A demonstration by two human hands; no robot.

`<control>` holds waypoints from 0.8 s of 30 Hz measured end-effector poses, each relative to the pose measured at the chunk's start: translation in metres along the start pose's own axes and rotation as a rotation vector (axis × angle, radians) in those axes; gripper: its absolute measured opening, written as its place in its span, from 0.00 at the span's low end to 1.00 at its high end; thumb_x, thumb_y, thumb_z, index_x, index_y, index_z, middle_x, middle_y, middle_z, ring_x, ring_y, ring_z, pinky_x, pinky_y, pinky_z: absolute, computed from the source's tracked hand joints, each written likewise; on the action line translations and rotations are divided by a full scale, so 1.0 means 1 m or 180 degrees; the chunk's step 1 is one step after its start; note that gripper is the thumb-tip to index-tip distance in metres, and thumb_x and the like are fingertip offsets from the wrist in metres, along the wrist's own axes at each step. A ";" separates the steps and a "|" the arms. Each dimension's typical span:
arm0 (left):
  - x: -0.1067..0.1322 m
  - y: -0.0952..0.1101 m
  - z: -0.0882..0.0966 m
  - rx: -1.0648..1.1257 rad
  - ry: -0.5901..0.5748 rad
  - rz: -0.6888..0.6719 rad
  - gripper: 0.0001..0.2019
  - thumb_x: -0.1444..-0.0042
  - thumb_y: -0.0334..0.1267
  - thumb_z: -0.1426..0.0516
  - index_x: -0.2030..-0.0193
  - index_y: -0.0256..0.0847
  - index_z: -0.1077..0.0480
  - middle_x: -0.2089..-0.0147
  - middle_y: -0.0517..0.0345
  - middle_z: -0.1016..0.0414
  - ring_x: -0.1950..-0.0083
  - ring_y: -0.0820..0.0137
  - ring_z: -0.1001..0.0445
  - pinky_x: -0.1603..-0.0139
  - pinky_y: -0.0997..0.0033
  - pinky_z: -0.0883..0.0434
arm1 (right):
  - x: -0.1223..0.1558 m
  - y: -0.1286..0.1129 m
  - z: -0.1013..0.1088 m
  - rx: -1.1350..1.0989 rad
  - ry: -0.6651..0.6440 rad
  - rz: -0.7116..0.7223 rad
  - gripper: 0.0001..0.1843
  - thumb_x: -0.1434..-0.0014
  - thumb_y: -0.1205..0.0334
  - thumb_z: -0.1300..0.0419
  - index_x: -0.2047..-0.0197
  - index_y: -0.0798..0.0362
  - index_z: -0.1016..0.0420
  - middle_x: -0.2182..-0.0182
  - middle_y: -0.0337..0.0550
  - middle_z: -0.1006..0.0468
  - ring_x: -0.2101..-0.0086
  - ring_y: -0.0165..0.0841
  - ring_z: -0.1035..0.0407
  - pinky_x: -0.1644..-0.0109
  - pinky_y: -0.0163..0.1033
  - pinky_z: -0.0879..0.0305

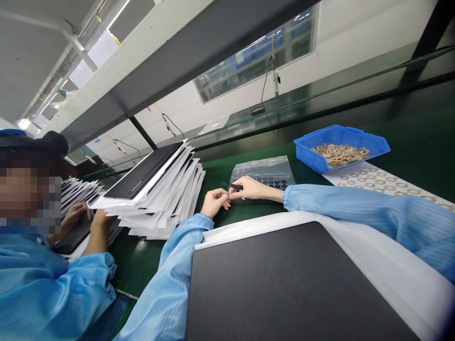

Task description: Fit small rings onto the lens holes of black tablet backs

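Note:
My right hand (pixel 249 188) is closed round a slim black tool (pixel 232 185), possibly tweezers, whose end sticks out to the left. My left hand (pixel 215 201) meets it, fingers pinched together at the right fingertips; whatever lies between them is too small to make out. Beneath and beyond my right hand lies a clear plastic sheet (pixel 263 166) with rows of small black round pieces (pixel 272 182). In front of me, below both hands, a large flat black panel (pixel 280 284) rests on white wrapping (pixel 362 251).
On the left stands a tall stack of black panels (pixel 145 170) interleaved with white sheets. A blue bin (pixel 309 154) holds many tan rings (pixel 339 154), beside a white sheet (pixel 377 179) covered with rings. A co-worker in blue (pixel 53 284) handles a dark panel at left. A shelf (pixel 170 57) hangs overhead.

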State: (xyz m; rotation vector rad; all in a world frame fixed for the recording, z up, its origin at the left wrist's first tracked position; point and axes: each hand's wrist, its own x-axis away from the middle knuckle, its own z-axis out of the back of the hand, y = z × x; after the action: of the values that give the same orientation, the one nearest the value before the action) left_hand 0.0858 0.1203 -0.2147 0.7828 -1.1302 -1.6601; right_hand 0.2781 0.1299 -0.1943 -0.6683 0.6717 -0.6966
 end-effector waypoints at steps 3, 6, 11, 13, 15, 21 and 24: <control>0.001 0.000 0.000 0.0025 -0.0045 -0.0103 0.13 0.38 0.41 0.45 0.50 0.35 0.33 0.54 0.52 0.29 0.58 0.68 0.27 0.59 0.63 0.27 | -0.002 0.003 0.001 -0.0021 -0.0037 -0.0059 0.19 0.50 0.49 0.39 0.71 0.59 0.21 0.77 0.41 0.25 0.76 0.28 0.35 0.71 0.32 0.44; 0.002 0.000 -0.001 0.0044 -0.0089 -0.0200 0.13 0.38 0.41 0.45 0.51 0.35 0.33 0.53 0.52 0.29 0.58 0.68 0.27 0.59 0.63 0.27 | -0.003 0.004 0.002 -0.0030 -0.0059 -0.0078 0.19 0.49 0.49 0.40 0.72 0.59 0.22 0.78 0.41 0.26 0.76 0.28 0.36 0.72 0.32 0.46; 0.002 0.001 -0.003 -0.0015 -0.0069 -0.0237 0.13 0.38 0.41 0.45 0.51 0.35 0.33 0.54 0.52 0.29 0.58 0.68 0.27 0.59 0.63 0.27 | -0.002 0.002 0.002 -0.0023 -0.0140 -0.0036 0.16 0.46 0.53 0.41 0.72 0.59 0.23 0.76 0.40 0.25 0.75 0.28 0.34 0.70 0.32 0.44; 0.002 0.001 -0.004 -0.0098 -0.0013 -0.0190 0.13 0.38 0.41 0.45 0.51 0.35 0.33 0.54 0.52 0.29 0.59 0.68 0.27 0.59 0.63 0.27 | -0.002 0.001 0.003 0.0033 -0.0178 -0.0043 0.14 0.45 0.56 0.41 0.72 0.59 0.24 0.76 0.40 0.25 0.74 0.27 0.33 0.69 0.32 0.42; 0.002 0.002 -0.004 -0.0219 0.0082 -0.0105 0.13 0.38 0.41 0.45 0.51 0.35 0.33 0.54 0.53 0.29 0.59 0.69 0.27 0.60 0.64 0.26 | -0.002 0.000 0.003 0.0144 -0.0216 -0.0087 0.13 0.43 0.57 0.41 0.71 0.59 0.26 0.75 0.39 0.25 0.74 0.27 0.32 0.67 0.33 0.38; 0.005 0.007 0.001 -0.0795 0.0489 0.0233 0.14 0.39 0.41 0.45 0.50 0.36 0.33 0.52 0.52 0.29 0.57 0.68 0.27 0.60 0.64 0.26 | -0.001 -0.004 0.003 0.0685 -0.0137 -0.0548 0.14 0.38 0.55 0.45 0.62 0.59 0.27 0.68 0.39 0.25 0.70 0.28 0.30 0.65 0.36 0.31; 0.006 0.010 0.005 -0.1138 0.0568 0.0302 0.13 0.39 0.41 0.45 0.51 0.36 0.32 0.53 0.52 0.29 0.59 0.68 0.27 0.61 0.66 0.26 | -0.002 -0.004 0.004 0.1008 -0.0015 -0.0810 0.13 0.37 0.56 0.45 0.57 0.58 0.28 0.64 0.42 0.25 0.67 0.29 0.29 0.63 0.38 0.30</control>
State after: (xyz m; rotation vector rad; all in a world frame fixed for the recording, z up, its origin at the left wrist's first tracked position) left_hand 0.0829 0.1155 -0.2032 0.6219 -0.7089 -1.6170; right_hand 0.2786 0.1307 -0.1887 -0.4650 0.4613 -1.0123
